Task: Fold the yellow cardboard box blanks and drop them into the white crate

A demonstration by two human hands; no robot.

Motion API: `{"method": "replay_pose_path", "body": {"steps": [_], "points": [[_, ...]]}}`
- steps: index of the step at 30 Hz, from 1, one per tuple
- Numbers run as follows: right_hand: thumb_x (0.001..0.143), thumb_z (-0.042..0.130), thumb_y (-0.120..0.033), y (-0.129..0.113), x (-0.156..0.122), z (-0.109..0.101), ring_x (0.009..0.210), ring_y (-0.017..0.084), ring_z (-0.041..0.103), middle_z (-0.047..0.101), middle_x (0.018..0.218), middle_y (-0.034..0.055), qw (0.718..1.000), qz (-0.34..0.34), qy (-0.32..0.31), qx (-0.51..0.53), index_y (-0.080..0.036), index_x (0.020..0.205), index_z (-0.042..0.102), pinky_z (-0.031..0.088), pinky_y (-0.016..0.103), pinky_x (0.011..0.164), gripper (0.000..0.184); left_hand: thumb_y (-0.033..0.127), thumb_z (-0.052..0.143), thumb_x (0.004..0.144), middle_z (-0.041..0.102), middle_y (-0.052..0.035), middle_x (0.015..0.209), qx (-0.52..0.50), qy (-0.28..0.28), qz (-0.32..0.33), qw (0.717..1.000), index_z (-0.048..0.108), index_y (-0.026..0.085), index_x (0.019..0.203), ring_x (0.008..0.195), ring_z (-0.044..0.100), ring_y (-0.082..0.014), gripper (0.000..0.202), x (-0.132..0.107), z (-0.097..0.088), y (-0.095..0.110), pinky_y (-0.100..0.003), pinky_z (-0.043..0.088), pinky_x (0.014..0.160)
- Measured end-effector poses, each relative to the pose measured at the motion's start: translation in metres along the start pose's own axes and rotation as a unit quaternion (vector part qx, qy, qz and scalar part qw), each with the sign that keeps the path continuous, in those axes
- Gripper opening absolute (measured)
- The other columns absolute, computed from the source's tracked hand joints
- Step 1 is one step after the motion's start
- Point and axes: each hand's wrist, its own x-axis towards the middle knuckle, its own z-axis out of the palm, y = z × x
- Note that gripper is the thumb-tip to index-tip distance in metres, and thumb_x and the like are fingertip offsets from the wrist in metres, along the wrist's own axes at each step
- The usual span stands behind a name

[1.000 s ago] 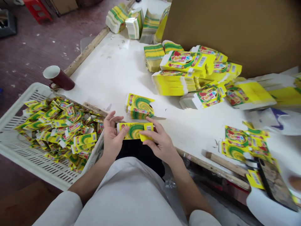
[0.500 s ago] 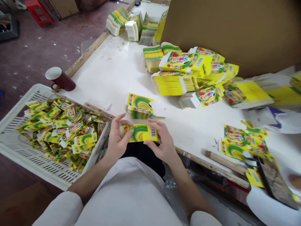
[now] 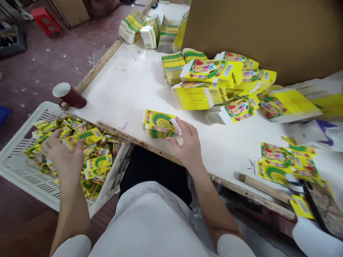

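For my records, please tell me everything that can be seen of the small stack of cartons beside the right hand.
The small stack looks like several flat cartons of thin printed card, yellow with a green swirl on top and colourful lettering along the near side. It lies on the white table, just behind the wooden edge. The right hand has its fingers at the right end; whether they grip it is unclear.

Tabletop (image 3: 120, 80) passable from left edge to piled cartons (image 3: 206, 85), mug (image 3: 73, 98) obstructing near-left corner, carton stack (image 3: 158, 123) and right hand (image 3: 189, 144) obstructing beside front edge, cardboard panel (image 3: 262, 39) barring far right.
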Motion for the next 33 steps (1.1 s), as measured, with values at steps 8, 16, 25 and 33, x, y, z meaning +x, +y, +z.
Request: {"method": "replay_pose_path", "body": {"steps": [8,16,25,33], "points": [[0.090,0.063,-0.016,-0.005,0.010,0.001,0.100,0.031,0.063,0.068,0.106,0.0117,0.999,0.025,0.004,-0.034,-0.021,0.131,0.065,0.056,0.052,0.093,0.041,0.047,0.088,0.069,0.057,-0.0115,0.135,-0.147,-0.008,0.040,0.988,0.053,0.023,0.132,0.127,0.055,-0.0291,0.076,-0.045,0.052,0.036,-0.044,0.050,0.101],[0.093,0.065,-0.015,-0.073,-0.026,-0.006,0.107,0.022,0.065,0.064,0.115,0.0064,0.966,-0.021,-0.090,0.240,-0.031,0.133,0.059,0.060,0.038,0.092,0.043,0.077,0.066,0.077,0.067,-0.0082,0.113,-0.559,-0.176,-0.105,0.803,0.061,0.028,0.124,0.104,0.068,-0.0249,0.068,-0.109,0.105,0.132,-0.040,0.057,0.092],[0.091,0.074,-0.038,-0.076,-0.039,0.017,0.095,0.020,0.069,0.070,0.108,0.0039,0.914,0.039,-0.115,0.388,-0.031,0.130,0.060,0.061,0.033,0.082,0.042,0.078,0.074,0.067,0.051,0.0019,0.070,-0.579,-0.136,-0.176,0.784,0.062,0.023,0.083,0.060,0.051,-0.0125,0.059,-0.093,0.099,0.151,-0.027,0.052,0.060],[0.097,0.061,-0.016,-0.055,-0.026,-0.008,0.080,0.017,0.071,0.076,0.091,0.0010,0.972,-0.007,-0.020,0.233,-0.027,0.109,0.072,0.057,0.028,0.067,0.020,0.047,0.083,0.077,0.075,0.0003,0.080,-0.467,-0.137,-0.135,0.863,0.077,0.024,0.087,0.072,0.069,-0.0145,0.025,-0.111,0.106,0.114,-0.026,0.057,0.072]]}}
